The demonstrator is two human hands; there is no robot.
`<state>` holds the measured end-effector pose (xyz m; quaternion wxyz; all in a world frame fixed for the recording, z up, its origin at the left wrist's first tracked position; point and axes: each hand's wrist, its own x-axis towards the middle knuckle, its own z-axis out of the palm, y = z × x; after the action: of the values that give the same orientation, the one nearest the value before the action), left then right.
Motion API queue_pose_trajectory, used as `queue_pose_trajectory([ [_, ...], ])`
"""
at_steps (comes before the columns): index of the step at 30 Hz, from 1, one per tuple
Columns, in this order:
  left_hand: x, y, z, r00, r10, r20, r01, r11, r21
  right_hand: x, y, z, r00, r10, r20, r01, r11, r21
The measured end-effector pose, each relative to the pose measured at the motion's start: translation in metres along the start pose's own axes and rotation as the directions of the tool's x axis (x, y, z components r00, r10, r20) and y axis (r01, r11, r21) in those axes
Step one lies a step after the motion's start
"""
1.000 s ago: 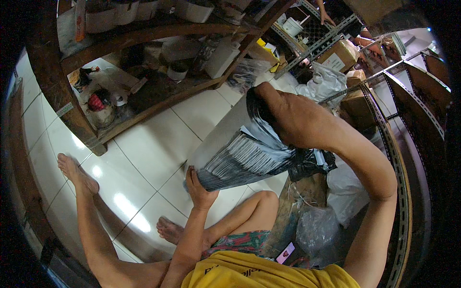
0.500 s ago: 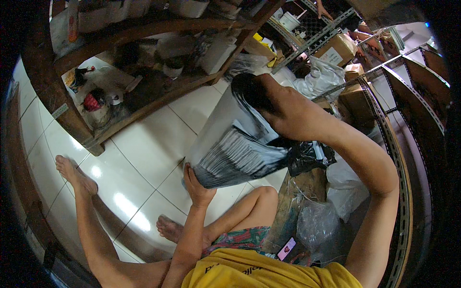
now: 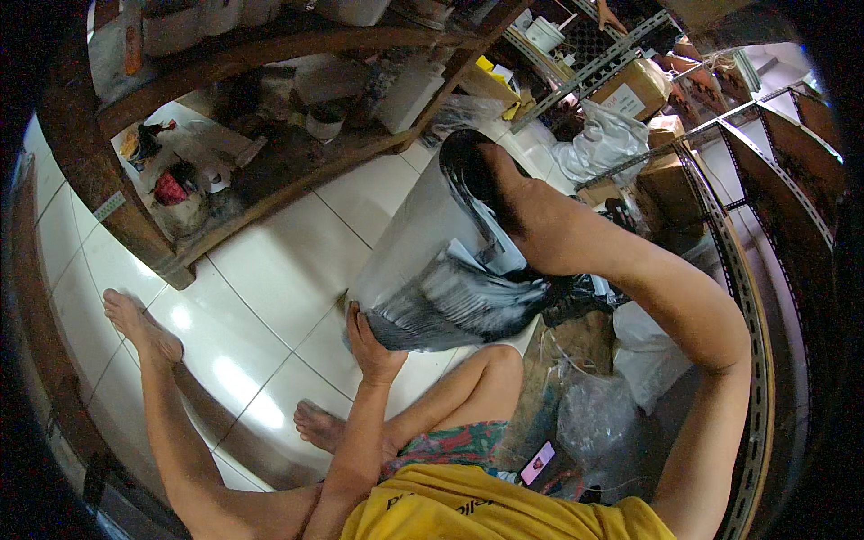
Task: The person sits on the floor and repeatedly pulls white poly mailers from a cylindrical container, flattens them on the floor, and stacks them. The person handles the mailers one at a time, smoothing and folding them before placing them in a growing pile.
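A large plastic mailing bag point(image 3: 405, 229), pale grey on one face with a black inside, is held up at a slant over the floor. The lower part is dark, shiny and creased. My left hand point(image 3: 372, 351) pinches the bag's lower left edge. At the upper right, my right hand point(image 3: 549, 220) reaches into the black mouth, its fingers hidden by the plastic. A light, paper-like flap point(image 3: 493, 258) shows on the bag below my right wrist.
A wooden shelf unit point(image 3: 270, 229) full of odds and ends stands at the far left. Metal racks point(image 3: 765, 387) curve along the right. Clear plastic bags point(image 3: 594, 418) and a phone point(image 3: 537, 463) lie beside my right leg. Cardboard boxes point(image 3: 633, 92) stand behind.
The bag's mouth has opened wider, and its creased dark side has shifted and smoothed out. My right hand has moved slightly right and down; my left hand keeps its grip.
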<state>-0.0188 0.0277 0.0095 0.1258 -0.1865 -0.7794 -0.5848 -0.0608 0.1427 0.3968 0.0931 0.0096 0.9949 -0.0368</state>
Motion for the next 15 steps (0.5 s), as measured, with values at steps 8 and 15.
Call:
queue_pose_trajectory([
  [8,-0.001,0.0,0.0,0.998,0.038,-0.052,-0.036,0.999,0.04,0.003,0.004,0.003,0.994,-0.045,-0.098,0.035,0.994,-0.107],
  [15,-0.003,-0.006,0.002,0.988,0.121,-0.099,-0.117,0.992,0.046,-0.006,-0.024,-0.01,0.987,0.162,-0.01,-0.162,0.979,-0.127],
])
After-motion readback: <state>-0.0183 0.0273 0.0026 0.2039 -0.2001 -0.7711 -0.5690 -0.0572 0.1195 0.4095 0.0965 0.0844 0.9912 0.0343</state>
